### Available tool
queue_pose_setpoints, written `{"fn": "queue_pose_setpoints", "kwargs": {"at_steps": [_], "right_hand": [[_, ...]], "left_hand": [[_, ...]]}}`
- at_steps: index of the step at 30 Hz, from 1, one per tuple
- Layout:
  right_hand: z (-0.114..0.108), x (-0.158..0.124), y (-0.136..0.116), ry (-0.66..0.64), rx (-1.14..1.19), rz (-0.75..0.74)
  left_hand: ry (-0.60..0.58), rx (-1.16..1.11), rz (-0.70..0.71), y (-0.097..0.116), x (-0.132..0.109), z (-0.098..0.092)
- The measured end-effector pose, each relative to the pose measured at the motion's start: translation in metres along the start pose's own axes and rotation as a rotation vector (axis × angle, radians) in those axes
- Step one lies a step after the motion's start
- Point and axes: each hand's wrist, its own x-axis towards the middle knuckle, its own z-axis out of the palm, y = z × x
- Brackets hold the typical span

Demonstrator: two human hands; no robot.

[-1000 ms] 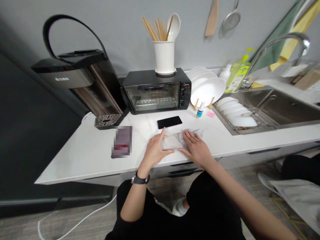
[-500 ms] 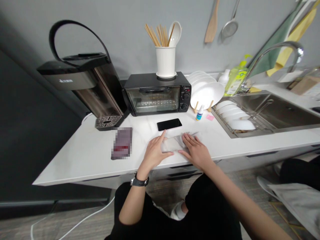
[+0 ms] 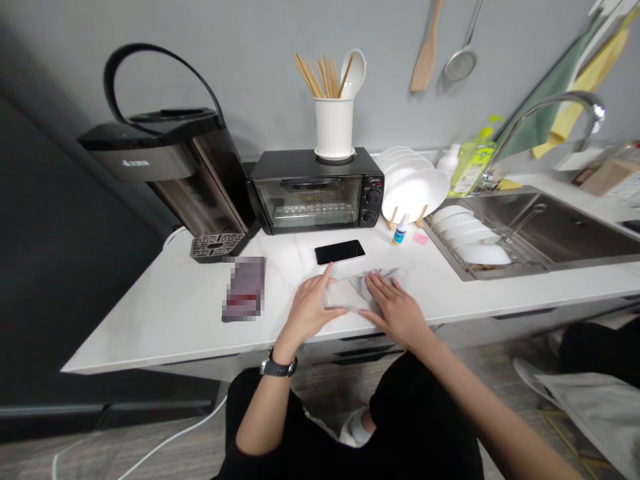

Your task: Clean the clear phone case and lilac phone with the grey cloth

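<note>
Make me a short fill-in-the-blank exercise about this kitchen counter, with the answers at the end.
The right hand lies palm ____ on the pale bundle.
The watch is on the person's ____ wrist.
The white cup of chopsticks stands on top of the black ____.
The phone lies with its screen facing ____.

Answers: down; left; oven; up.

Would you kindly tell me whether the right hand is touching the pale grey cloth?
Touching: the head view shows the right hand laid flat over the pale grey cloth, no gap visible.
</note>
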Motion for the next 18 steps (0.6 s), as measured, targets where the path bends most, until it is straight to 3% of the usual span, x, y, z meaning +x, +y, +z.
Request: {"fn": "queue_pose_setpoints", "kwargs": {"at_steps": [2, 4, 7, 9, 11, 14, 16, 18], "right_hand": [[0.008, 0.014, -0.005, 0.03, -0.032, 0.062], [0.02, 0.028, -0.028, 0.038, 0.002, 0.059], [0.031, 0.034, -0.068, 0.028, 0.117, -0.052], [0.028, 0.025, -0.077, 0.027, 0.17, -0.111], [0.02, 0.009, -0.066, 0.014, 0.179, -0.14], [0.005, -0.008, -0.029, -0.004, 0.098, -0.083], [0.0, -0.007, -0.009, 0.011, 0.012, 0.012], [0.003, 0.006, -0.005, 0.038, -0.05, 0.116]], "left_hand": [[0.011, -0.009, 0.006, -0.001, 0.001, 0.0], [0.013, -0.014, 0.02, -0.003, 0.0, 0.001], [0.008, 0.015, 0.02, -0.006, -0.001, 0.002], [0.009, 0.034, 0.018, -0.006, -0.002, 0.002], [0.007, 0.033, 0.026, -0.005, -0.002, 0.0], [-0.002, 0.027, 0.023, -0.002, -0.001, -0.002], [-0.011, 0.023, 0.016, -0.002, 0.0, -0.002], [-0.01, 0.015, 0.014, -0.003, 0.001, -0.001]]}}
